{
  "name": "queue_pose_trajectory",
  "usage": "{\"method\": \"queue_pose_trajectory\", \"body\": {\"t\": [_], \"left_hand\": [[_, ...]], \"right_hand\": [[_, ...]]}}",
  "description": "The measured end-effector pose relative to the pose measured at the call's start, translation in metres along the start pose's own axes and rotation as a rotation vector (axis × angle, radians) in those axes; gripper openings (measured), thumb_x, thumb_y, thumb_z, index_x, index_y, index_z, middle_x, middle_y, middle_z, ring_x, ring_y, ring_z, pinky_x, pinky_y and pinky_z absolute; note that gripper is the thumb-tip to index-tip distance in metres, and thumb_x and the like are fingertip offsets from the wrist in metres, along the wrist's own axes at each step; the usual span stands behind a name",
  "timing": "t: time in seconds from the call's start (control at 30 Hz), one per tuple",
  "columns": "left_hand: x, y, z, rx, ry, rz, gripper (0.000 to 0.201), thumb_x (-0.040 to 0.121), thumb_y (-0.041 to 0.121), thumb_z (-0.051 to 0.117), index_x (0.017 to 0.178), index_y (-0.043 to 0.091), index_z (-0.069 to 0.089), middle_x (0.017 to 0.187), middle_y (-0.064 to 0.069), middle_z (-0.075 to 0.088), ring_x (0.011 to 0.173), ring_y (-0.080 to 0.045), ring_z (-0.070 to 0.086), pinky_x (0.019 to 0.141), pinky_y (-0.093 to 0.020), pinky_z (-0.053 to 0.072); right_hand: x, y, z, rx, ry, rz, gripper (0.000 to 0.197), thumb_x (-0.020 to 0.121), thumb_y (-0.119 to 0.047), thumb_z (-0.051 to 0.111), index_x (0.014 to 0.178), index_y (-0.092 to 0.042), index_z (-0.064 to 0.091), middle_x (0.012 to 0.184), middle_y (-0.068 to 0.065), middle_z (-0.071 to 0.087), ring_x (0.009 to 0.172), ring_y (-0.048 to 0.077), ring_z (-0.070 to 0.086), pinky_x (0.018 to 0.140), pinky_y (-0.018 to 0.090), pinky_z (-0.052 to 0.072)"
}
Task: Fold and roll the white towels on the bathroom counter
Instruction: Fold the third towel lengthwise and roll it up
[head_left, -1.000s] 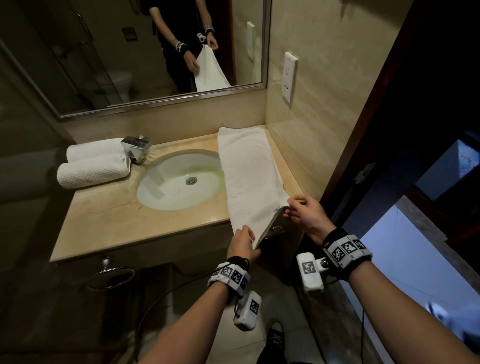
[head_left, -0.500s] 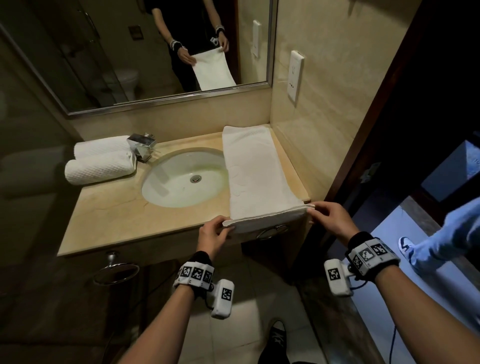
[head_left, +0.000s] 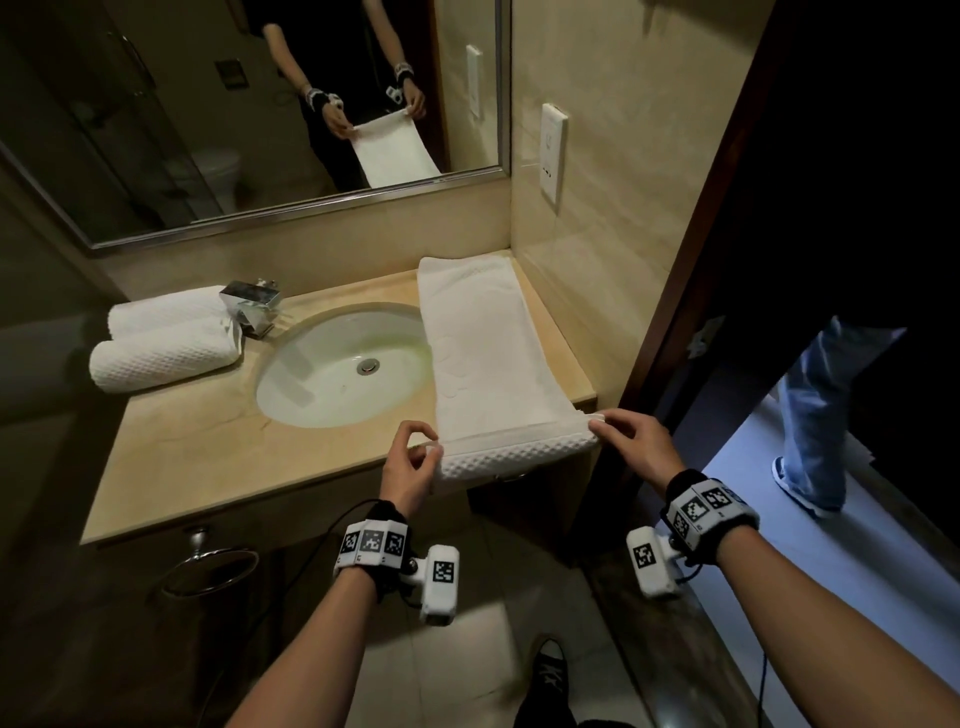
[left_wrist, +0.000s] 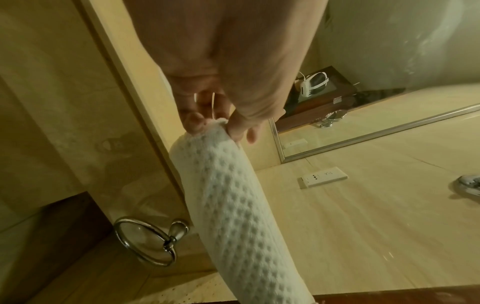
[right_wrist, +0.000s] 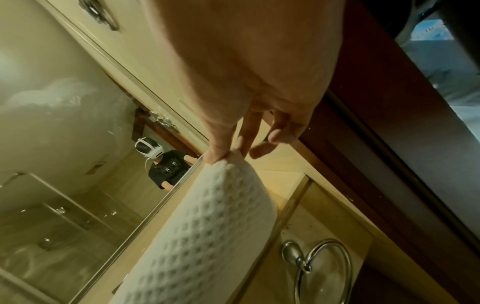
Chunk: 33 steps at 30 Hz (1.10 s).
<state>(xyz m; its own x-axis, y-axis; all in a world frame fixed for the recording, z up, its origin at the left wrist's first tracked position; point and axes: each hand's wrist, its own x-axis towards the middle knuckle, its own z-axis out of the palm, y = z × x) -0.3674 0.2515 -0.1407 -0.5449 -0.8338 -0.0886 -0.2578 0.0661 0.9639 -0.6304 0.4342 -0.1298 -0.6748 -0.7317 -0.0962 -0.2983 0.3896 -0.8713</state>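
A long white waffle towel (head_left: 483, 343) lies folded lengthwise along the right side of the beige counter (head_left: 197, 447), from the back wall to the front edge. Its near end is turned over into a small first roll (head_left: 519, 452) at the counter's front edge. My left hand (head_left: 415, 457) pinches the roll's left end (left_wrist: 207, 131) between thumb and fingertips. At the right end (right_wrist: 228, 162), my right hand (head_left: 618, 431) pinches it the same way. Two finished rolled towels (head_left: 166, 343) lie at the left of the counter.
An oval sink (head_left: 348, 364) with a chrome tap (head_left: 252, 306) sits between the rolled towels and the flat towel. A mirror (head_left: 249, 104) hangs above. Towel rings (head_left: 208, 566) hang under the counter. Another person's leg (head_left: 810, 415) stands in the doorway at right.
The hanging near end of the towel was lifted and spread level, then turned over onto the counter edge as a first roll. Both hands moved apart to its two ends.
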Motion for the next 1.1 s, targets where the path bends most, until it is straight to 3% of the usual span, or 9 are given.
{"method": "queue_pose_trajectory", "body": {"t": [0.17,0.27,0.4,0.5,0.6,0.67,0.87,1.03,1.1], "left_hand": [[0.010,-0.001,0.001,0.069,-0.027,-0.011,0.029,0.093,-0.004,0.045,0.077,0.014,0.061,0.051,0.006,0.058,0.046,-0.019,0.041,0.049,-0.027,0.035],[0.014,-0.001,0.000,0.148,-0.036,-0.047,0.031,0.095,0.001,0.044,0.079,0.017,0.066,0.054,0.000,0.056,0.050,-0.021,0.045,0.051,-0.028,0.039],[0.021,0.000,-0.003,0.250,-0.068,-0.036,0.027,0.096,0.008,0.047,0.082,0.022,0.066,0.070,-0.008,0.062,0.057,-0.025,0.050,0.056,-0.029,0.042],[0.025,0.004,-0.008,0.383,-0.139,0.019,0.008,0.088,0.018,0.065,0.087,0.025,0.064,0.093,0.001,0.064,0.069,-0.019,0.053,0.067,-0.032,0.048],[0.026,0.006,-0.011,0.521,-0.172,0.025,0.026,0.076,0.023,0.080,0.095,0.021,0.063,0.100,0.003,0.048,0.076,-0.011,0.050,0.067,-0.014,0.045],[0.027,0.006,-0.011,0.532,-0.183,0.017,0.034,0.070,0.018,0.084,0.095,0.020,0.061,0.104,0.002,0.041,0.079,-0.010,0.051,0.070,-0.011,0.049],[0.032,-0.001,-0.007,0.664,-0.158,0.115,0.030,0.074,0.007,0.080,0.087,0.018,0.055,0.109,0.002,0.042,0.094,-0.015,0.051,0.087,-0.017,0.043],[0.041,-0.006,-0.004,0.694,-0.180,0.185,0.017,0.079,0.012,0.074,0.088,0.012,0.060,0.102,-0.005,0.061,0.089,-0.023,0.058,0.079,-0.028,0.047],[0.047,-0.006,-0.006,0.713,-0.181,0.167,0.016,0.083,0.020,0.072,0.092,0.009,0.064,0.097,-0.005,0.066,0.084,-0.019,0.058,0.072,-0.024,0.043]], "right_hand": [[0.007,-0.004,0.004,-0.013,0.087,0.028,0.029,0.079,-0.038,0.077,0.101,-0.020,0.077,0.095,-0.006,0.073,0.093,0.009,0.063,0.085,0.019,0.041],[0.013,-0.006,0.008,-0.056,0.085,0.020,0.026,0.080,-0.038,0.077,0.100,-0.020,0.077,0.089,-0.004,0.073,0.085,0.009,0.063,0.077,0.018,0.041],[0.016,-0.013,0.014,-0.061,0.048,-0.036,0.007,0.086,-0.024,0.073,0.088,-0.030,0.071,0.065,-0.002,0.062,0.060,0.009,0.056,0.056,0.016,0.043],[0.020,-0.013,0.014,-0.050,-0.001,-0.088,0.012,0.090,-0.019,0.068,0.083,-0.026,0.075,0.081,-0.005,0.071,0.069,0.012,0.065,0.059,0.012,0.050],[0.023,-0.012,0.012,-0.101,-0.073,-0.105,0.010,0.089,-0.025,0.069,0.087,-0.025,0.078,0.091,-0.013,0.074,0.084,0.003,0.067,0.078,0.017,0.052],[0.024,-0.011,0.011,-0.131,-0.131,-0.097,0.007,0.086,-0.028,0.072,0.089,-0.025,0.078,0.091,-0.015,0.073,0.088,-0.002,0.065,0.083,0.018,0.049],[0.031,0.000,0.005,-0.207,-0.282,-0.068,0.033,0.061,-0.021,0.091,0.089,-0.028,0.076,0.069,-0.006,0.060,0.059,0.001,0.053,0.060,0.010,0.044],[0.043,0.005,0.007,-0.286,-0.259,-0.084,0.022,0.074,-0.020,0.083,0.091,-0.028,0.073,0.075,-0.005,0.059,0.067,0.007,0.051,0.057,0.009,0.041],[0.049,0.010,0.006,-0.307,-0.257,-0.087,0.021,0.076,-0.026,0.081,0.095,-0.025,0.073,0.087,-0.010,0.057,0.076,0.005,0.054,0.062,0.009,0.038]]}}
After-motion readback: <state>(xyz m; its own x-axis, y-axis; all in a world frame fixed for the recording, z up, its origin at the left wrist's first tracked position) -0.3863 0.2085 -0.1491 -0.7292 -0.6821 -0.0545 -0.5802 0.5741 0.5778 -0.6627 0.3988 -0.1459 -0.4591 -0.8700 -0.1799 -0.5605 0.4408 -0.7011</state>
